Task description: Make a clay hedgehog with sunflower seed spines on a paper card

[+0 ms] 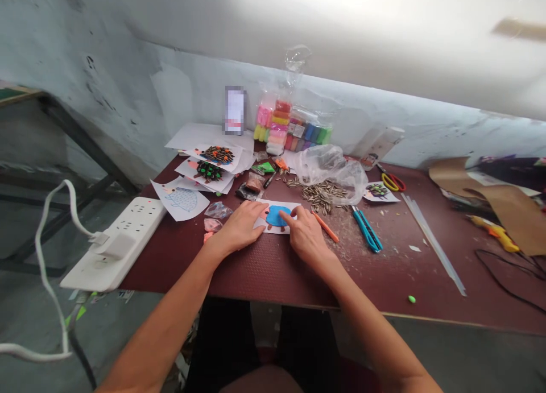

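Observation:
A small white card (293,206) lies on the table's near middle, bearing a flat blue patch of what looks like modelling clay (276,213). Small brown bits (271,227) sit below the blue, like feet. My left hand (242,227) rests on the card's left side with its fingers stretched out. On the right, my right hand (310,234) presses an index fingertip onto the blue clay, while its other fingers are partly curled and hidden from view. An orange pen-like stick (326,227) lies just beyond my right hand.
Striped sunflower seeds (322,197) spill beside a clear plastic bag (336,168). Bright clay packs (279,125) stand against the wall. Decorated cards (209,171) lie left; a teal-handled tool (367,231), scissors (392,181), glue sticks (435,245) and a glue gun (497,234) lie right. A power strip (123,239) overhangs the left edge.

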A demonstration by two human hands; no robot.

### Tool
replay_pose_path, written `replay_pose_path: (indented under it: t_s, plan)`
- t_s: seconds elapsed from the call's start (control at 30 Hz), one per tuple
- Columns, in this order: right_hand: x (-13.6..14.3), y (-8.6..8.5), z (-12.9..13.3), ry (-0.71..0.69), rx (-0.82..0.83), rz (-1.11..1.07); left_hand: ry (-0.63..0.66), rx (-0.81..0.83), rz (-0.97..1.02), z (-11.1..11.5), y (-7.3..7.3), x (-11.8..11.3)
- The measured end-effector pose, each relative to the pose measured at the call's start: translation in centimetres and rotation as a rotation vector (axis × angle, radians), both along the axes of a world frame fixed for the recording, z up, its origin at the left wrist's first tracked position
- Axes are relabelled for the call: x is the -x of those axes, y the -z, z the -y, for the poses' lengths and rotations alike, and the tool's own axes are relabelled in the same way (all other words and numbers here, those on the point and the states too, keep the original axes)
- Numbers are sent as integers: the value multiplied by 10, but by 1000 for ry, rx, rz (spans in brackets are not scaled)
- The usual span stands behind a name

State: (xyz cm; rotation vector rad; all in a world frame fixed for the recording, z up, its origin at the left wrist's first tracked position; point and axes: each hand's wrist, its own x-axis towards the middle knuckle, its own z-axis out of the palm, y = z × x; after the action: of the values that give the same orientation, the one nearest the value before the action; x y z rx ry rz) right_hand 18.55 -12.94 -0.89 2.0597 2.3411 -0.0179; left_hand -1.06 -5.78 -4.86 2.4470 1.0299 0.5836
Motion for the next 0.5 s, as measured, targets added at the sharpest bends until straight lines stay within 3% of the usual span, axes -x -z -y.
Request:
replay_pose_path:
  t_s: [0.23, 0.4, 0.5]
  plan:
    - [-30, -10, -35, 212, 5, 9, -35, 3, 72, 0, -12, -3]
    - [-32, -7, -73, 193, -23, -27, -49, -70, -42, -18, -31, -14]
    - [-29, -3, -92, 211, -45, 7, -76, -73, -108, -36, -32, -24]
